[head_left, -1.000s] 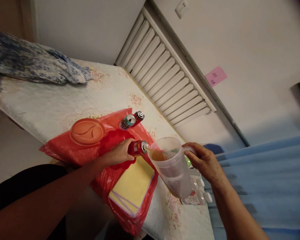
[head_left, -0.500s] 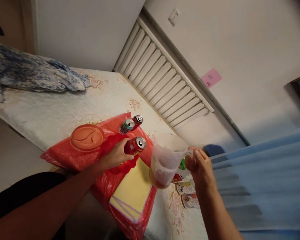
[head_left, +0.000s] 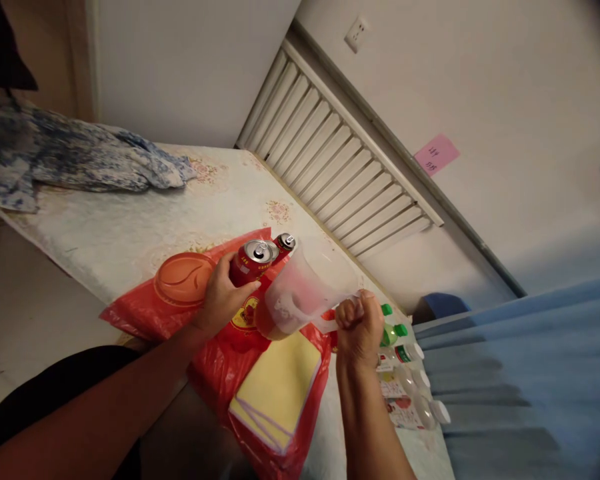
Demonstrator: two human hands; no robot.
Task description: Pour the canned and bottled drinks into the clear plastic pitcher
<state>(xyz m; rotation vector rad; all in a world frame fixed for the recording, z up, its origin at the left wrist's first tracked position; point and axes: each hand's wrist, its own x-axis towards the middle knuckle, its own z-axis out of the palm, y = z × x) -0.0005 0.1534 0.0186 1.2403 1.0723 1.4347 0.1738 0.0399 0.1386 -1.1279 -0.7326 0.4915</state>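
Note:
My left hand [head_left: 221, 299] is wrapped round a red drink can [head_left: 249, 260] and holds it upright above the red plastic bag [head_left: 215, 373]. A translucent plastic pitcher [head_left: 300, 293] with amber liquid at its bottom hangs tilted over the bag, gripped at its handle by my right hand [head_left: 360, 327]. The can sits just left of the pitcher's rim. Another red can [head_left: 285, 242] stands behind, partly hidden by the held can and the pitcher.
An orange round lid [head_left: 183, 279] lies on the red bag. A stack of yellow sheets [head_left: 280, 387] rests near the table's front edge. Small bottles [head_left: 405, 373] lie to the right. A blue patterned cloth [head_left: 80, 160] is bunched at the far left of the table.
The can has gone from tipped into the pitcher to upright and up to the left. The pitcher has swung left and tilted, with my right hand now fisted on its handle.

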